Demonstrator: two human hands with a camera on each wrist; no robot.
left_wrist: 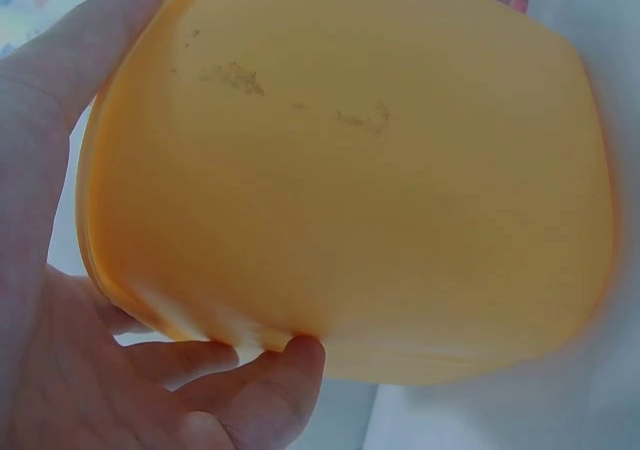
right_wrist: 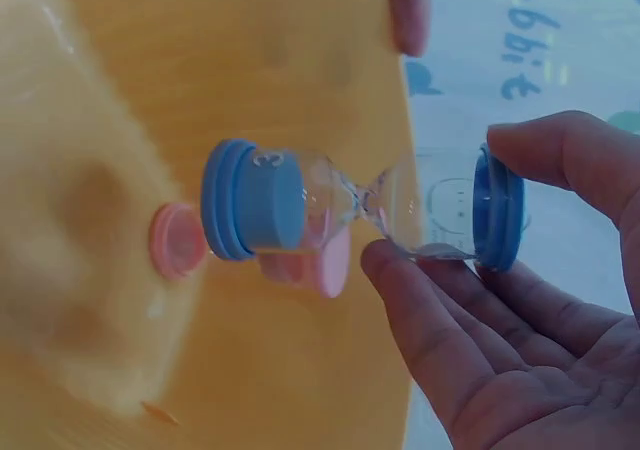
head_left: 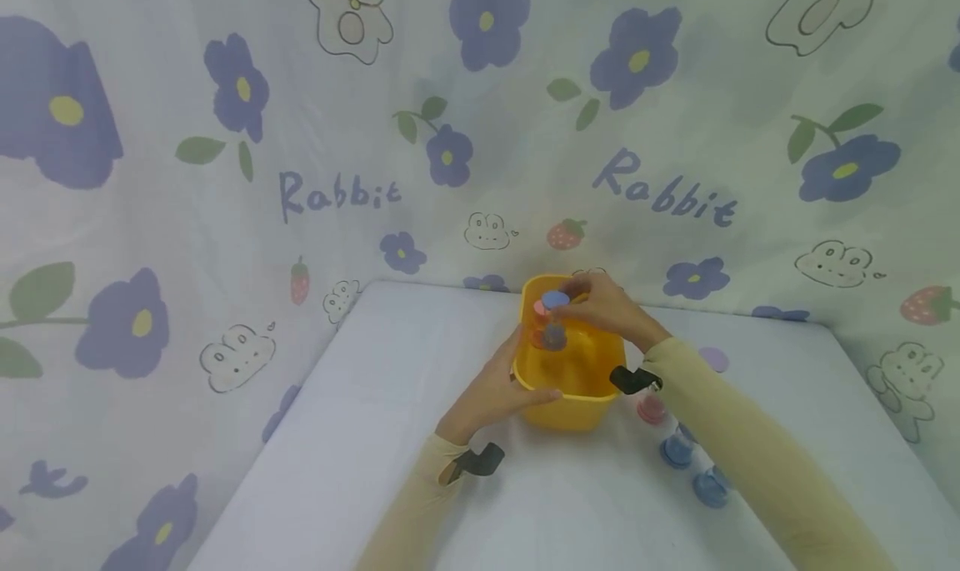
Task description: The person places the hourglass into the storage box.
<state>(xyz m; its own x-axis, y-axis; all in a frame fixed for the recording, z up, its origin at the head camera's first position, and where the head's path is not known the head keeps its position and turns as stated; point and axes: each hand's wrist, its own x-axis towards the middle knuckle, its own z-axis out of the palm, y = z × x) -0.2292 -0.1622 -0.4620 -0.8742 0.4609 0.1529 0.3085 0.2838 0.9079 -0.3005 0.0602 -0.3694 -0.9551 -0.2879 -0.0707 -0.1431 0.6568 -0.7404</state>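
In the head view, my left hand (head_left: 491,398) grips a yellow plastic bin (head_left: 567,414) by its near left side. The left wrist view shows the thumb on one side of the bin's wall (left_wrist: 350,190) and the fingers against another. My right hand (head_left: 603,306) pinches a blue-capped hourglass (head_left: 555,299) by its upper end, over the bin's opening. In the right wrist view the hourglass (right_wrist: 255,200) has clear glass, blue sand and a "3" near the lower cap. Behind it a pink-capped hourglass (right_wrist: 178,242) stands inside the bin, partly hidden.
Right of the bin on the white table (head_left: 360,388) are a pink hourglass (head_left: 651,408), a blue hourglass (head_left: 677,452) and another blue hourglass (head_left: 711,488), near my right forearm. A purple round top (head_left: 714,358) lies farther back. A patterned curtain (head_left: 487,137) hangs behind.
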